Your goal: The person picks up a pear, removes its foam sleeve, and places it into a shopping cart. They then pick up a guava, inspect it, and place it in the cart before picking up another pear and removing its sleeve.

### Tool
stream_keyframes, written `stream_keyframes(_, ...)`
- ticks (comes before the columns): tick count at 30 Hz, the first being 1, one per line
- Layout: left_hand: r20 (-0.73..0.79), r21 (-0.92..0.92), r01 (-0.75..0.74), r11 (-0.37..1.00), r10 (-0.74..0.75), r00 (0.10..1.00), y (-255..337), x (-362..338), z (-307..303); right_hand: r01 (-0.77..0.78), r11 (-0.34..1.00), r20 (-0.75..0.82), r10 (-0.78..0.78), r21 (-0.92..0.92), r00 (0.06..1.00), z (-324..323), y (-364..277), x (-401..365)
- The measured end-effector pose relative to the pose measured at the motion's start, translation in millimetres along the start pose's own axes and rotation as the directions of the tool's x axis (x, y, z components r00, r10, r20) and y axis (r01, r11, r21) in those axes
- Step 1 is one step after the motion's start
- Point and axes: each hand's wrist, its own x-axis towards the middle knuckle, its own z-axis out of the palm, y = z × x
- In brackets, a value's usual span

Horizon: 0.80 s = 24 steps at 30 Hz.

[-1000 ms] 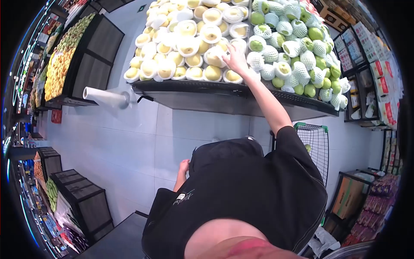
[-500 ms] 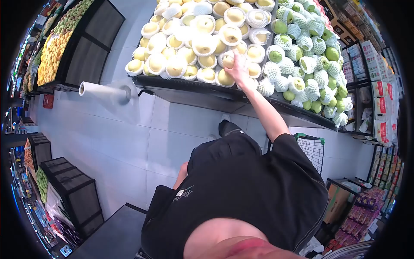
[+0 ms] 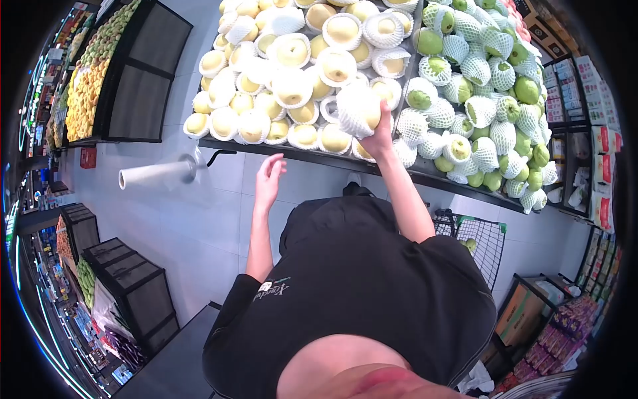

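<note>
My right hand is wrapped round a large pale yellow pear in a white foam net, lifted just above the front of the display. More yellow pears in foam nets fill the bin beneath and behind it. My left hand hovers in front of the bin's dark front edge, fingers loosely bent and apart, with nothing in it. Green fruit, much of it in foam nets, lies in the section to the right of my right hand.
A roll of clear plastic bags sticks out left of the bin. A wire shopping cart with green fruit inside stands by my right side. Dark produce stands are at the left, packaged goods at the right.
My right hand has picked the pear up from the pile and drawn it slightly toward me. My left hand has risen from beside my body to the front of the bin.
</note>
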Motion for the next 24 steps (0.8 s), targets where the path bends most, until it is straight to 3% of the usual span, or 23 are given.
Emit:
stream_keyframes(2, 0.059, 0.015, -0.166, 0.986, 0.165, 0.985, 57, 19, 40, -0.142, 0.975, 0.153, 0.117, 0.171, 0.981, -6, -9, 1)
stream_keyframes(3, 0.088, 0.055, -0.234, 0.971, 0.228, 0.970, 80, 23, 61, -0.176, 0.970, 0.329, 0.113, 0.168, 0.938, -12, -11, 9)
stream_keyframes(4, 0.139, 0.208, -0.366, 0.907, 0.343, 0.929, 119, 22, 81, -0.142, 0.979, 0.250, 0.103, 0.147, 0.963, -12, -11, 11)
stream_keyframes(5, 0.149, 0.350, -0.584, 0.732, 0.572, 0.806, 118, 32, 102, -0.112, 0.987, 0.172, 0.090, 0.119, 0.981, -9, -13, 13)
stream_keyframes(6, 0.173, 0.464, -0.601, 0.650, 0.599, 0.782, 132, 29, 123, -0.082, 0.993, 0.094, 0.074, 0.086, 0.993, -6, -14, 15)
stream_keyframes(7, 0.259, 0.590, -0.675, 0.444, 0.688, 0.678, 139, 31, 137, -0.060, 0.998, 0.034, 0.060, 0.022, 0.998, -6, -13, 15)
stream_keyframes(9, 0.291, 0.631, -0.676, 0.380, 0.692, 0.661, 141, 40, 162, -0.016, 0.993, -0.077, 0.007, -0.116, 0.997, -6, -13, 15)
stream_keyframes(10, 0.309, 0.647, -0.678, 0.348, 0.693, 0.651, 140, 45, 170, -0.013, 0.996, -0.066, 0.007, -0.086, 0.998, -3, -13, 13)
stream_keyframes(11, 0.304, 0.651, -0.680, 0.339, 0.704, 0.642, 131, 52, 173, -0.008, 0.998, -0.057, 0.005, -0.055, 0.998, 0, -13, 9)
stream_keyframes(14, 0.138, 0.540, -0.637, 0.550, 0.689, 0.711, 130, 60, 177, 0.018, 1.000, -0.082, -0.018, 0.000, 0.996, -2, -10, 8)
stream_keyframes(17, 0.017, 0.603, -0.498, 0.623, 0.614, 0.789, 126, 67, 168, 0.028, 0.999, -0.087, -0.025, 0.028, 0.996, -11, -6, 16)
stream_keyframes(19, 0.027, 0.683, -0.482, 0.549, 0.641, 0.767, 126, 79, 157, 0.048, 0.997, -0.105, -0.041, 0.067, 0.994, -2, -8, 20)
stream_keyframes(21, 0.046, 0.713, -0.485, 0.507, 0.656, 0.753, 124, 90, 143, -0.036, 0.974, 0.059, 0.024, 0.222, 0.998, -6, -7, 26)
stream_keyframes(22, 0.049, 0.665, -0.500, 0.554, 0.635, 0.771, 123, 92, 138, -0.086, 0.953, 0.141, 0.047, 0.290, 0.989, -8, -6, 28)
stream_keyframes(24, 0.065, 0.563, -0.521, 0.642, 0.594, 0.802, 126, 98, 130, -0.089, 0.937, 0.114, 0.053, 0.337, 0.992, -3, -3, 32)
